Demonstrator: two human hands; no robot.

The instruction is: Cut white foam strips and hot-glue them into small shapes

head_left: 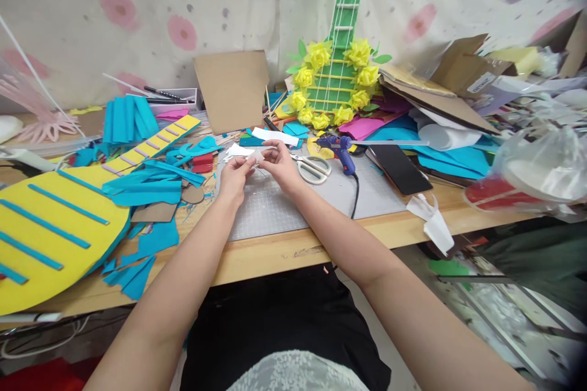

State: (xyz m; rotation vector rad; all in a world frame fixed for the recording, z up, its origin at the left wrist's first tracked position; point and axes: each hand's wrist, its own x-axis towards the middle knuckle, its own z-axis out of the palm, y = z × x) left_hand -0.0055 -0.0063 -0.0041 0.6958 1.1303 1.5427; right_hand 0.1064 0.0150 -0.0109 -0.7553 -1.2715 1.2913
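A small piece of white paper (258, 157) is pinched between my two hands, above the grey cutting mat (275, 211). My left hand (235, 177) holds its left side with thumb and fingertips closed. From the other side, the fingers of my right hand (280, 165) press on it. White paper strips (275, 135) lie just behind my hands. White-handled scissors (316, 169) rest on the mat beside my right hand, their blades partly hidden by it. Farther right stands a blue glue gun (343, 153) with its cord running toward the table's front edge.
A yellow guitar-shaped cutout (82, 195) covers the left side, among blue paper scraps (156, 241). A green guitar shape with yellow paper flowers (337, 79) stands at the back. A phone (400, 168), stacked paper and cardboard, and a bagged red cup (504, 189) are on the right.
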